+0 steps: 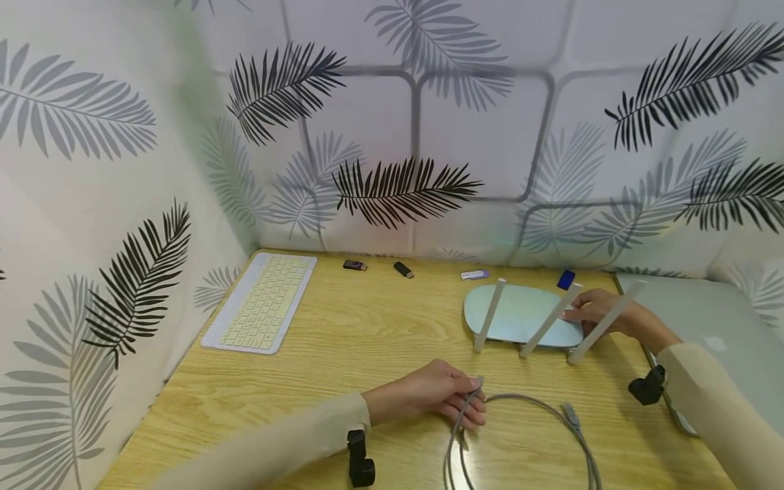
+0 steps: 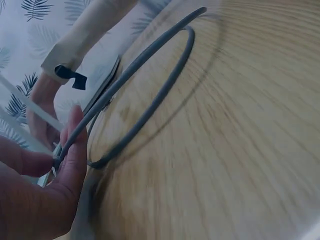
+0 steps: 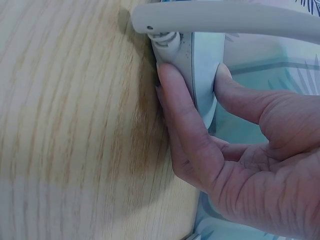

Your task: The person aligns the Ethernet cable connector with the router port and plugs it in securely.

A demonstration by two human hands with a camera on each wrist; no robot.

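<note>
A white Wi-Fi router (image 1: pixel 514 316) with three upright antennas lies at the back right of the table. My right hand (image 1: pixel 603 314) grips its right end; in the right wrist view the thumb (image 3: pixel 227 82) lies on the top face and the fingers (image 3: pixel 182 107) reach around the edge and underneath. In front of the router, my left hand (image 1: pixel 437 395) pinches a grey network cable (image 1: pixel 520 397) close to one end between thumb and fingers. Loops of the cable (image 2: pixel 150 107) hang from that hand toward the table. The cable's other plug (image 1: pixel 572 414) lies to the right.
A white keyboard (image 1: pixel 266 303) lies at the back left. Along the back edge are a dark USB stick (image 1: pixel 354 265), a black one (image 1: pixel 403 269), a white-and-purple one (image 1: pixel 474 275) and a small blue item (image 1: pixel 566 280). A closed silver laptop (image 1: pixel 692 313) lies at the right, under the right forearm.
</note>
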